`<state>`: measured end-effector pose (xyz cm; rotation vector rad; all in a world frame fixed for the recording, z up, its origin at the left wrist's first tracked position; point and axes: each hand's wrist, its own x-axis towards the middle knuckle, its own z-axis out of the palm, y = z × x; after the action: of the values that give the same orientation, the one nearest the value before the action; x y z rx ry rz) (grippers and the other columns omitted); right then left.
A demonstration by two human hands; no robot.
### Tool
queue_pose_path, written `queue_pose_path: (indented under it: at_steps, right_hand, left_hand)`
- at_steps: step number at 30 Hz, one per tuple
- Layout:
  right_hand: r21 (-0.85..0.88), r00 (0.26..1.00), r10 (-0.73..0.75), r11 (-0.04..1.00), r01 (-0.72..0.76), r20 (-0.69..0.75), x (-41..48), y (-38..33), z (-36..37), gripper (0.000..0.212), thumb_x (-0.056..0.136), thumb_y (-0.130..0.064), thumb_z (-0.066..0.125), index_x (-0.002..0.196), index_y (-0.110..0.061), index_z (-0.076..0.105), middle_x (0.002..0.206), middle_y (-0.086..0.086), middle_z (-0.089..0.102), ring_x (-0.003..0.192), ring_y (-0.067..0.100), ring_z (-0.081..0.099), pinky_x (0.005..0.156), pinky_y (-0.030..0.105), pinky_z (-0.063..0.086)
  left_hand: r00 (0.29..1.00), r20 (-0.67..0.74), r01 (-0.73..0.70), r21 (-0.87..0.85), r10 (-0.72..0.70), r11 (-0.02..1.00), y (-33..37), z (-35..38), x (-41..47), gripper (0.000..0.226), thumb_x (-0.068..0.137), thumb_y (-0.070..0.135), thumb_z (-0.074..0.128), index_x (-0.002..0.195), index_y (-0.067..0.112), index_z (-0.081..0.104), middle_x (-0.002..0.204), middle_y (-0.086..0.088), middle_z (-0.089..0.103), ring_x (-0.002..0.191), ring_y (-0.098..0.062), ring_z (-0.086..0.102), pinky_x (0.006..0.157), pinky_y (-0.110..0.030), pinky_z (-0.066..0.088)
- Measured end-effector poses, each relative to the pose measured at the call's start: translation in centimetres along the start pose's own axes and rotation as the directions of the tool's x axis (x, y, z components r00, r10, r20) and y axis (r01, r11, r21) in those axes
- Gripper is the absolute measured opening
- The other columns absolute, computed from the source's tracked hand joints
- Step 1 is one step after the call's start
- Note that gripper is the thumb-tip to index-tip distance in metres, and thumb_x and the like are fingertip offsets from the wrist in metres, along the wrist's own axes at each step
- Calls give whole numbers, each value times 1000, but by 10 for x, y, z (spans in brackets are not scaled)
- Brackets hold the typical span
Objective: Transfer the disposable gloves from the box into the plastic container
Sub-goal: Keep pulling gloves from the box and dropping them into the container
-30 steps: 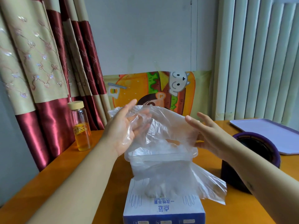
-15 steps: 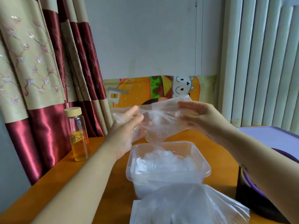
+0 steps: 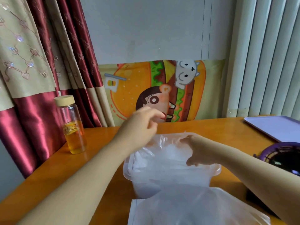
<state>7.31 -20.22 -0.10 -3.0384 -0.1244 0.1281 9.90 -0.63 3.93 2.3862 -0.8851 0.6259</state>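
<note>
A clear plastic container stands mid-table with crumpled disposable gloves in it. My right hand is down at the container's top, its fingers curled on a transparent glove that lies over the pile. Above the container's far left corner my left hand hovers, motion-blurred, fingers loosely curled and holding nothing. The white glove box sits at the bottom edge, just in front of the container. Another glove billows out of its top and hides most of the box.
A glass bottle of amber liquid with a pale lid stands at the left, near the curtain. A lilac tray lies at the far right. A dark round pot with a purple rim sits close to my right forearm.
Both hands held the glove stretched above the container. My right hand has brought it down into the container, and my left hand has let go and stays raised. The view has tilted.
</note>
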Motion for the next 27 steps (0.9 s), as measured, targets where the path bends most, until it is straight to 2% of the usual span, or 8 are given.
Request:
queue_pose_path:
  at_steps: [1, 3, 6, 11, 14, 17, 21, 27]
  right_hand:
    - [-70, 999, 0, 998, 3, 37, 1, -2, 0, 75, 81, -28, 72, 145, -12, 36, 137, 5, 51, 120, 21, 50, 101, 29, 43]
    - [-187, 995, -3, 982, 22, 104, 3, -6, 2, 68, 81, -32, 72, 139, -10, 44, 132, 6, 55, 116, 22, 53, 100, 31, 45]
    - [-287, 988, 4, 957, 41, 153, -1, -10, 0, 66, 83, -35, 70, 139, -12, 44, 136, 6, 49, 124, 22, 44, 104, 31, 40]
    - [-433, 969, -164, 899, 70, -183, -4, -13, -14, 59, 78, -46, 70, 129, -19, 54, 136, 7, 37, 121, 25, 38, 95, 33, 43]
    - [-257, 978, -162, 947, 192, 132, 17, -13, 0, 71, 79, -43, 71, 140, -21, 44, 137, 0, 45, 120, 21, 49, 103, 34, 42]
    - [-138, 925, -49, 985, 108, 376, 40, 0, 22, 96, 73, -45, 77, 149, -25, 22, 145, 1, 40, 117, 24, 55, 99, 36, 47]
    - [-110, 912, -30, 991, 82, 409, 47, 7, 27, 99, 75, -39, 77, 151, -26, 16, 147, 1, 34, 102, 21, 59, 77, 26, 55]
    - [-92, 974, -133, 984, 152, 185, 26, 3, 7, 80, 80, -38, 73, 146, -22, 32, 140, 1, 48, 116, 22, 57, 101, 35, 44]
  left_hand:
    - [970, 243, -8, 43, -3, 999, 5, 8, 2, 38, 92, 15, 57, 127, 30, 56, 126, 13, 53, 96, -2, 54, 86, -20, 47]
    - [755, 642, -14, 224, -136, 975, 4, 28, 4, 50, 92, 27, 60, 140, 30, 45, 140, 7, 48, 109, -12, 53, 87, -25, 45]
    - [517, 787, -9, 398, -336, 917, -7, 50, 0, 59, 95, 27, 57, 148, 29, 33, 152, 2, 36, 126, -22, 46, 84, -25, 39]
    - [455, 798, 60, 414, -394, 908, -18, 63, 0, 67, 93, 28, 60, 150, 33, 27, 154, 1, 32, 133, -24, 40, 96, -29, 39]
    - [440, 805, 31, 430, -399, 902, -18, 67, 2, 68, 94, 23, 58, 151, 30, 24, 155, -1, 29, 135, -25, 38, 99, -30, 39]
    - [418, 807, -51, 480, -418, 876, -20, 77, 0, 62, 97, 5, 40, 152, 27, 22, 158, -2, 23, 138, -28, 33, 105, -33, 35]
    - [399, 829, -220, 502, -392, 836, -18, 83, -2, 46, 106, 20, 26, 152, 21, 23, 159, -1, 19, 143, -25, 21, 112, -35, 20]
    - [475, 798, -29, 436, -371, 899, -17, 57, 1, 58, 95, 37, 54, 147, 21, 34, 145, -4, 45, 124, -25, 51, 104, -41, 43]
